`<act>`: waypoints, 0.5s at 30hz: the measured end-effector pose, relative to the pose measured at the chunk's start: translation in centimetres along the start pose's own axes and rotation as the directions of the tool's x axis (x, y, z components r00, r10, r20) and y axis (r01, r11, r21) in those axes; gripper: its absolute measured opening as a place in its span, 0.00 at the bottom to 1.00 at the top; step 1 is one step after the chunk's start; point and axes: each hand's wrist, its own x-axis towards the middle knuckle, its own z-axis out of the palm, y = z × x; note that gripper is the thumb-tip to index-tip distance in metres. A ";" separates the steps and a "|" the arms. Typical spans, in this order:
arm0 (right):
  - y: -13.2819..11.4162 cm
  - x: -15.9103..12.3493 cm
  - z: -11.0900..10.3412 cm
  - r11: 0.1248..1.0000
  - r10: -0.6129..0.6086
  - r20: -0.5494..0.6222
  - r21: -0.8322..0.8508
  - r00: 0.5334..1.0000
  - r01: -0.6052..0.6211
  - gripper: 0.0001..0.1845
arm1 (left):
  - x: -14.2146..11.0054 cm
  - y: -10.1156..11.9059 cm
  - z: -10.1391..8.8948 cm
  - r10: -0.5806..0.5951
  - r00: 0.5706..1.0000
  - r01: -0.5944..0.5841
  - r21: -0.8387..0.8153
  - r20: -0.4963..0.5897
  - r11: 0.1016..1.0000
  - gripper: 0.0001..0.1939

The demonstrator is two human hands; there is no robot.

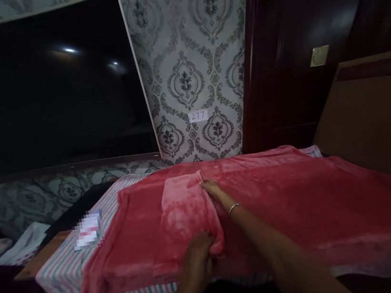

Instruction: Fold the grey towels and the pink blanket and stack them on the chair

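Note:
A red plush blanket (pixel 261 205) lies spread over the table, with a strip folded over on its left part, paler where the nap catches the light. My left hand (pixel 198 254) is closed on the near corner of this folded strip, its fingers curled around the edge. At the far end of the same edge, my right hand (pixel 211 188) pinches the fabric between thumb and fingers. The right wrist wears a thin bracelet (pixel 234 207). Part of the edge under the fingers is hidden.
A striped cloth (pixel 62 267) covers the table beneath the blanket, with a blurred white packet (pixel 88 229) on it. Behind stand a large television (pixel 51 88) and patterned wall with a "277" label (pixel 197 116). A brown board (pixel 375 118) leans at right.

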 end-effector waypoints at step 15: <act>0.3 3.2 -5.0 0.937 -0.163 -0.225 -0.340 0.961 0.079 0.05 | 3.4 4.0 0.5 0.005 0.996 -0.003 -0.018 0.090 1.000 0.34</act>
